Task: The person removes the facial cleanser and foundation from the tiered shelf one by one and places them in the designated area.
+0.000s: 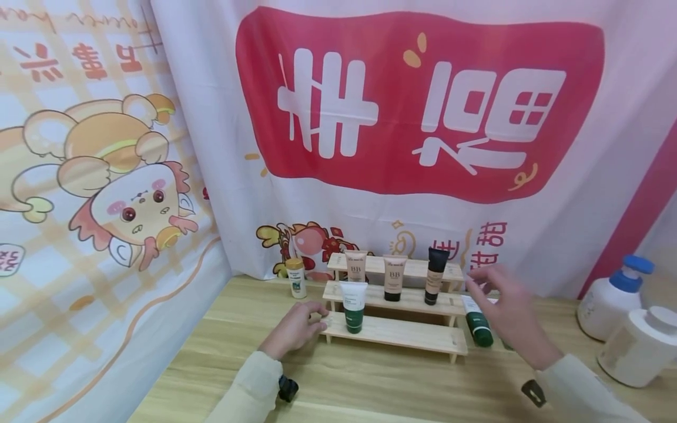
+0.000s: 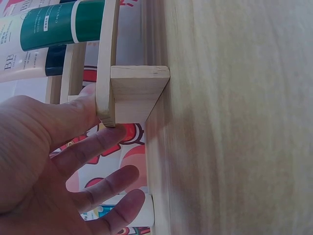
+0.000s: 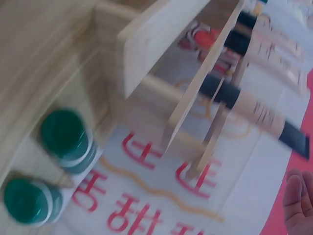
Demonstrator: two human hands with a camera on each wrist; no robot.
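A three-tier wooden stand (image 1: 402, 333) sits on the table. My left hand (image 1: 298, 329) pinches the left end of its lowest board (image 2: 106, 63) between thumb and index finger, the other fingers spread. On that board stands a white-and-green tube (image 1: 354, 308). Behind it are two pink BB cream tubes (image 1: 394, 276) and a beige tube with black ends (image 1: 435, 276). My right hand (image 1: 508, 308), blurred, is raised beyond the stand's right end and holds nothing. Below it are two green-capped tubes (image 3: 66, 137), one mostly hidden by the hand in the head view.
A small gold-capped white bottle (image 1: 296, 279) stands left of the stand. At the right are a white pump bottle with a blue top (image 1: 608, 305) and a white lidded jar (image 1: 637, 349). A printed cloth (image 1: 328, 217) hangs behind the table.
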